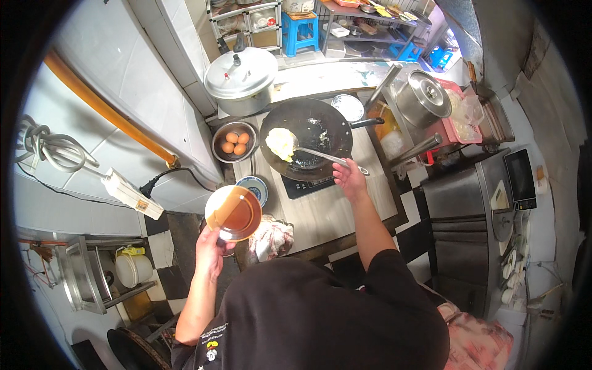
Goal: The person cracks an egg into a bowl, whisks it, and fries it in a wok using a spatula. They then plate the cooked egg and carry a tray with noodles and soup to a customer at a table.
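My right hand (350,179) grips the handle of a metal ladle (326,156), whose head lies under or behind a heap of pale yellow food (280,142), likely cooked egg. The heap is at the left side of a black wok (307,108), which sits over an induction cooker (305,187). To the left, my left hand (211,249) holds an amber glass plate (240,217) by its near rim, apart from the wok. Just beyond the plate is a blue-and-white bowl (255,187), partly covered by it. Several brown eggs (239,149) rest in a steel bowl (216,152).
A large pressure cooker (245,95) stands behind the egg bowl. The wok's handle (367,123) sticks out rightward near a patterned white plate (348,108). A lidded steel pot (418,108) is at the right. Crumpled cloth (272,238) lies at the counter's front edge.
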Motion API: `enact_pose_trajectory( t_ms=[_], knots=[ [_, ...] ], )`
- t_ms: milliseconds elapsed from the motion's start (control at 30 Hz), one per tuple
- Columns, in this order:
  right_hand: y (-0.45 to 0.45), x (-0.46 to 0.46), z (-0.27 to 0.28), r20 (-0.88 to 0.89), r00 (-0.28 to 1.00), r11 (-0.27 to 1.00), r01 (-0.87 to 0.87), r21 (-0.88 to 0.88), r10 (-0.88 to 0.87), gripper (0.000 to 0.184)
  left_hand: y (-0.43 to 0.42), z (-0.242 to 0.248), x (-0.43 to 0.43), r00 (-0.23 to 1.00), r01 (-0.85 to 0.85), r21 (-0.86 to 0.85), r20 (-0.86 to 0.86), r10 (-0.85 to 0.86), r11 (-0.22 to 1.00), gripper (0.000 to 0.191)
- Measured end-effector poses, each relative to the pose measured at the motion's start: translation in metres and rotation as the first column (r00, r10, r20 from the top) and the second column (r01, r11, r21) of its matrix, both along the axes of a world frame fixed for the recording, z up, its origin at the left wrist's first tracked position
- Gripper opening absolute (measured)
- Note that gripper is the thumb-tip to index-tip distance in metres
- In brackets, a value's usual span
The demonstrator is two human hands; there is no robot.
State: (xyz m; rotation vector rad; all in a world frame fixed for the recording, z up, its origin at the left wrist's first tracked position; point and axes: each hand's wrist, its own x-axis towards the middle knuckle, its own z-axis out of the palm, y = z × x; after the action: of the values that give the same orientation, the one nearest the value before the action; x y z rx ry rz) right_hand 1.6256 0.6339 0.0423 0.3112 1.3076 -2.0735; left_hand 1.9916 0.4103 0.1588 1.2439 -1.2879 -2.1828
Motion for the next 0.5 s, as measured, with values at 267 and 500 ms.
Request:
enact_pose_trajectory(
  t_ms=[267,500],
  knots=[
    [0.013,0.006,0.025,0.015,0.996,0.995,0.093,-0.033,-0.092,0.028,-0.018,-0.035,-0.073,0.995,0.096,0.077,-0.04,-0.093,0.992,0.027],
    [0.033,0.017,0.121,-0.13,0.982,0.99,0.128,-0.058,-0.135,0.034,-0.022,-0.067,-0.159,0.99,0.093,0.1,-0.114,-0.081,0.991,0.03]
  ],
)
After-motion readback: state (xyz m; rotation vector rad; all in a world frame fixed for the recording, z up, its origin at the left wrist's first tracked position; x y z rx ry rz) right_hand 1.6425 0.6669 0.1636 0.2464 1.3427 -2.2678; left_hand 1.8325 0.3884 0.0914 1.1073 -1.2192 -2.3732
